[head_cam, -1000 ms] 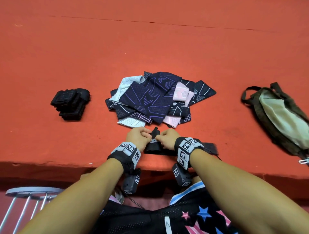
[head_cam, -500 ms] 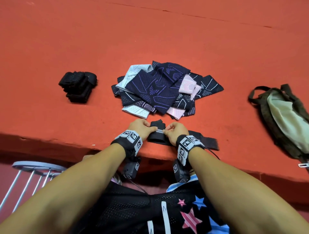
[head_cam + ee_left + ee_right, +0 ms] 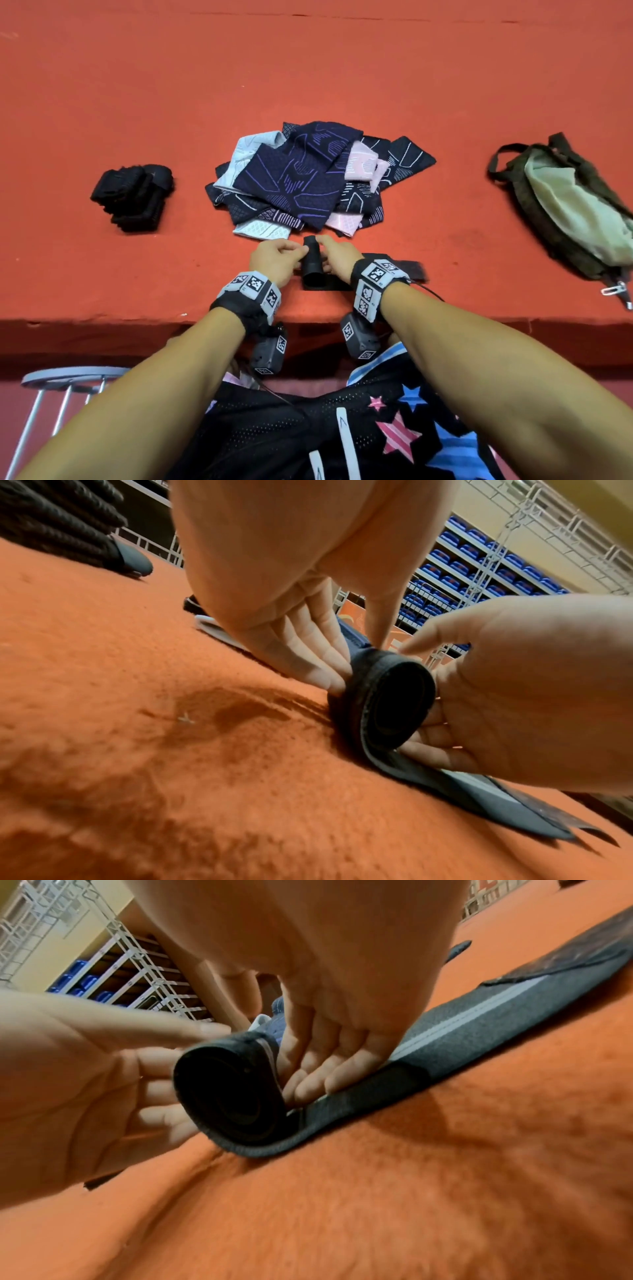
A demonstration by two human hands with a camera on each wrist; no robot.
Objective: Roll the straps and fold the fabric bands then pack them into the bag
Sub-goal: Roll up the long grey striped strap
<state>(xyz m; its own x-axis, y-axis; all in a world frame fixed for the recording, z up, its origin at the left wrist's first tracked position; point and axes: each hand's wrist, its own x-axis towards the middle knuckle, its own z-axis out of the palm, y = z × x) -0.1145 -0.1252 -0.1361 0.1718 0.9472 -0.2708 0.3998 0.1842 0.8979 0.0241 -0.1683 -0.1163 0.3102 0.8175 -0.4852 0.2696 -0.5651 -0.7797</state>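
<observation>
Rolling: left hand (image 3: 275, 258) and right hand (image 3: 337, 257) pinch a half-rolled dark grey strap (image 3: 312, 265) at the near edge of the orange felt table (image 3: 342, 75).
Wrist views: the coil's spiral end (image 3: 387, 704); fingers (image 3: 318, 1080) curled against it.
Head view only: patterned fabric bands (image 3: 308, 178) just beyond; black rolled straps (image 3: 133, 197) left; olive bag (image 3: 568, 205) right.
</observation>
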